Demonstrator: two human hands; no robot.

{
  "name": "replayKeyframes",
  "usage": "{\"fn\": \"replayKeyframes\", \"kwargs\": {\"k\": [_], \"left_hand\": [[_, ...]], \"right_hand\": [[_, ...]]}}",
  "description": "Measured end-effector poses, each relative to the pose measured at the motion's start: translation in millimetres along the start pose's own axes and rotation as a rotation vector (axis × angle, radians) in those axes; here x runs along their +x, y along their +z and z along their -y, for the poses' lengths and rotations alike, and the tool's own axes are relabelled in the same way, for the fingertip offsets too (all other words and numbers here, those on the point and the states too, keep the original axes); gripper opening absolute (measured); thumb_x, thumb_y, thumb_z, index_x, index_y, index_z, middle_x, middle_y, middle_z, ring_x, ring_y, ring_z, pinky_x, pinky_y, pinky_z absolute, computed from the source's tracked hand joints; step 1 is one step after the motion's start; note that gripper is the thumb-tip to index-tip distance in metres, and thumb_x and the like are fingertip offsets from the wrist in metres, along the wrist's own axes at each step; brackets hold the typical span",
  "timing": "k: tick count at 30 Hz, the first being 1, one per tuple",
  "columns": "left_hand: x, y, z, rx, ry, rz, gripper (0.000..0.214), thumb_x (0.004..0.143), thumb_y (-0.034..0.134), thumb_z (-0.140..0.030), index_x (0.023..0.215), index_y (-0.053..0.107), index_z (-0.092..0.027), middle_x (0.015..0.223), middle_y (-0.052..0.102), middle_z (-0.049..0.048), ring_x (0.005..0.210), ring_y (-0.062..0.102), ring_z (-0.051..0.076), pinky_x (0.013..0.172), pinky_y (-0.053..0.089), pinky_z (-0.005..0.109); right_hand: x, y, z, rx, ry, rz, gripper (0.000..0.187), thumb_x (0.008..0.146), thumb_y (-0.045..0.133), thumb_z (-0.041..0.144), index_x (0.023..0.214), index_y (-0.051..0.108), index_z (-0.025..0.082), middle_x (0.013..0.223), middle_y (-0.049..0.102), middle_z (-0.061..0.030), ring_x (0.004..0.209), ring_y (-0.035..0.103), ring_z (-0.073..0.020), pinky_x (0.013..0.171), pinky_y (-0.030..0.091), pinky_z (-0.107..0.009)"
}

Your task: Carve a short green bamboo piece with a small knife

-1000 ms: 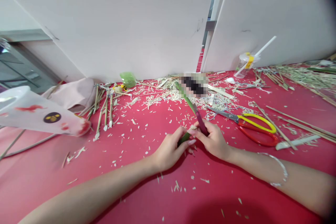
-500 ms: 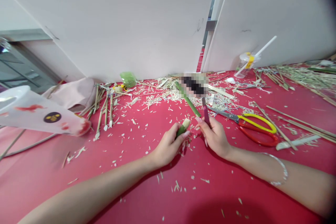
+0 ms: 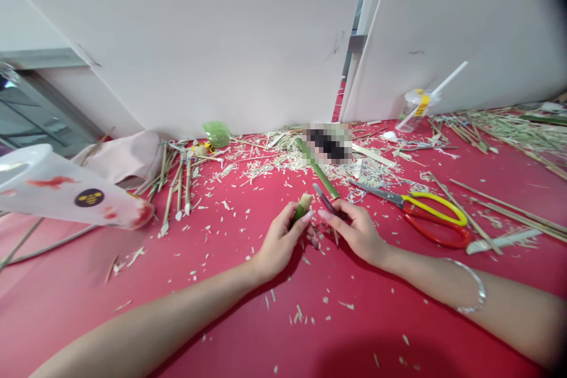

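My left hand [image 3: 280,240] is closed around a short green stalk [image 3: 302,209] whose pale, peeled end points up and away from me. In my right hand [image 3: 358,229] is a knife [image 3: 326,201] with a dark reddish handle, its blade tilted up to the left. The blade tip is close to the peeled end but apart from it. Just beyond the knife lies a longer green stalk [image 3: 325,180] on the red table [image 3: 248,319]. Pale shavings [image 3: 266,168] are strewn around both hands.
Scissors [image 3: 432,212] with yellow and red handles lie to the right, near thin sticks [image 3: 518,207]. A plastic cup with a straw [image 3: 416,107] stands behind. At left are a large tilted cup [image 3: 66,186], a pink cloth item [image 3: 126,159] and several cut stalks [image 3: 179,186]. White panels [image 3: 212,41] close off the back.
The knife has swung from pointing away to pointing left, toward the short stalk. My left hand has shifted slightly left with the stalk, and the peeled end is turned a little.
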State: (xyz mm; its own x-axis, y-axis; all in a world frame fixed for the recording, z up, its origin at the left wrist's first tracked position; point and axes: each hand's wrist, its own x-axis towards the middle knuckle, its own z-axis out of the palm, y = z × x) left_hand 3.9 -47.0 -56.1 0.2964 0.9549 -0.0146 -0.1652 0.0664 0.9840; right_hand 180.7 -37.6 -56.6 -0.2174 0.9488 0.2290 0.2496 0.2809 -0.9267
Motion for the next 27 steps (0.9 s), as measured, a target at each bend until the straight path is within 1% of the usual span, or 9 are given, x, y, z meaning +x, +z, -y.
{"fn": "replayKeyframes", "kwargs": {"k": [4,6,9,11,15,18,20,24,27], "left_hand": [[1,-3.2,2,0.034,0.032,-0.064,0.027,0.088,0.064,-0.042,0.084,0.05,-0.019,0.064,0.05,-0.0061,0.054,0.048,0.007,0.056,0.043,0.02],[1,-4.3,1,0.03,0.014,-0.08,0.027,0.085,0.068,-0.04,0.083,0.053,-0.018,0.065,0.047,-0.0064,0.056,0.043,0.006,0.058,0.042,0.02],[-2,-3.0,-4,-0.068,-0.059,-0.016,0.026,0.083,0.071,-0.037,0.089,0.054,-0.018,0.062,0.043,-0.0075,0.053,0.04,0.007,0.062,0.045,0.023],[-4,-0.6,-8,-0.132,-0.085,0.013,0.026,0.083,0.072,-0.036,0.089,0.053,-0.018,0.059,0.04,-0.0086,0.051,0.037,0.006,0.062,0.047,0.025],[-5,2.9,-13,-0.184,-0.117,0.015,0.03,0.084,0.071,-0.038,0.083,0.049,-0.019,0.056,0.036,-0.0096,0.048,0.035,0.005,0.057,0.045,0.023],[-3,2.0,-12,-0.127,-0.064,-0.009,0.029,0.083,0.071,-0.041,0.083,0.054,-0.017,0.055,0.036,-0.009,0.049,0.037,0.006,0.057,0.043,0.021],[-2,0.5,-9,-0.079,-0.033,-0.041,0.03,0.082,0.072,-0.043,0.083,0.058,-0.016,0.055,0.04,-0.0076,0.052,0.04,0.007,0.058,0.042,0.022],[0,-1.5,-5,-0.028,-0.025,-0.079,0.03,0.079,0.073,-0.045,0.083,0.062,-0.017,0.059,0.051,-0.0031,0.064,0.053,0.014,0.066,0.045,0.026],[0,-1.1,-4,-0.017,-0.018,-0.085,0.028,0.079,0.073,-0.044,0.085,0.063,-0.018,0.061,0.055,-0.0011,0.073,0.058,0.018,0.072,0.047,0.03]], "right_hand": [[0,1,-3,-0.015,-0.017,-0.015,0.033,0.089,0.061,0.045,0.071,0.052,0.02,0.06,0.051,0.0026,0.059,0.05,-0.0132,0.056,0.038,-0.024],[0,1,-3,-0.032,-0.028,-0.022,0.031,0.089,0.062,0.043,0.072,0.054,0.019,0.061,0.052,0.0025,0.06,0.052,-0.0132,0.056,0.039,-0.024],[-1,1,-1,-0.041,-0.08,-0.002,0.023,0.092,0.059,0.04,0.082,0.06,0.019,0.073,0.061,0.0001,0.069,0.058,-0.0147,0.063,0.043,-0.025],[-2,1,-1,-0.051,-0.133,0.001,0.02,0.096,0.054,0.037,0.089,0.062,0.019,0.081,0.064,-0.0016,0.076,0.061,-0.0159,0.07,0.045,-0.026],[0,1,-3,-0.128,-0.22,-0.046,0.021,0.098,0.049,0.034,0.091,0.063,0.02,0.081,0.063,-0.003,0.078,0.061,-0.0171,0.073,0.046,-0.027],[1,2,-4,-0.16,-0.252,-0.048,0.017,0.096,0.054,0.033,0.093,0.064,0.02,0.084,0.064,-0.004,0.081,0.061,-0.0178,0.075,0.047,-0.028],[1,2,-4,-0.178,-0.259,-0.037,0.014,0.094,0.058,0.032,0.094,0.065,0.019,0.087,0.064,-0.0045,0.083,0.062,-0.018,0.076,0.048,-0.028],[-1,2,-2,-0.208,-0.26,0.004,0.012,0.092,0.061,0.029,0.094,0.065,0.019,0.088,0.065,-0.0051,0.084,0.063,-0.0176,0.076,0.05,-0.028],[-2,3,-2,-0.213,-0.244,0.035,0.011,0.091,0.063,0.029,0.093,0.065,0.019,0.088,0.068,-0.0052,0.082,0.065,-0.0179,0.072,0.051,-0.027]]}}
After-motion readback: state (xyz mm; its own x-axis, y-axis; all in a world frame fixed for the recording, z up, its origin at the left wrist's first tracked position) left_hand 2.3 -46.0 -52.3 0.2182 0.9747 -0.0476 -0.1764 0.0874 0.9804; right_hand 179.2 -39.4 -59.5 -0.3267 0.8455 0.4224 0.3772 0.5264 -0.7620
